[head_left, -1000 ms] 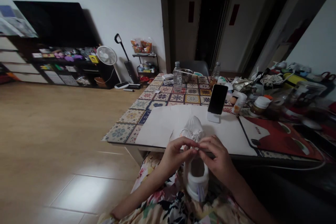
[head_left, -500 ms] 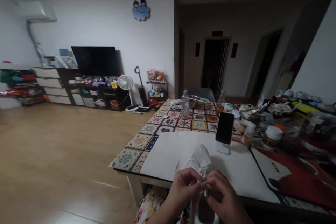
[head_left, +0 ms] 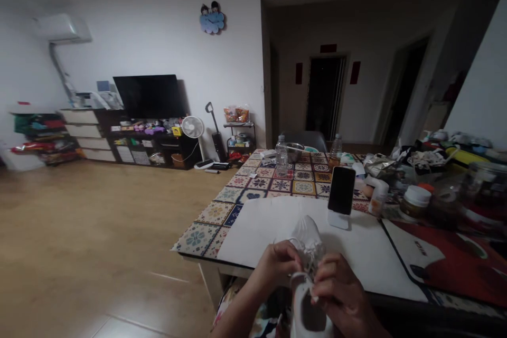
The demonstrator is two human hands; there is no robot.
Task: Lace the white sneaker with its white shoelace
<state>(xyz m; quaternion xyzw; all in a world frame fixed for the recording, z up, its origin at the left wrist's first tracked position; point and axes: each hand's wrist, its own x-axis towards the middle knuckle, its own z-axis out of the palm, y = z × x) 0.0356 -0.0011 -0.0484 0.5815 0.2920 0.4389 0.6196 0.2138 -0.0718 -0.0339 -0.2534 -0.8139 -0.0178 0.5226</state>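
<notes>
A white lace-up shoe (head_left: 306,229) lies with its toe pointing away from me over a white sheet (head_left: 257,227), and its dark opening faces me at the table's near edge. My left hand (head_left: 279,264) is closed in a pinch at the laces, on the left of the shoe's tongue. On the other side, my right hand (head_left: 338,288) has its fingers curled round a white shoelace (head_left: 315,296) by the opening. Part of the lacing is hidden behind my fingers.
A phone (head_left: 341,190) leans on a white stand beyond the shoe. Right of it are a white-lidded jar (head_left: 415,202), a red and white mat (head_left: 447,259) and piled clutter. A plastic bottle (head_left: 281,156) stands farther back on the patterned tablecloth (head_left: 222,211).
My hands have moved apart from their close pinch over the laces, the right one shifting right. More of the shoe's opening and tongue now shows. The view has tilted slightly.
</notes>
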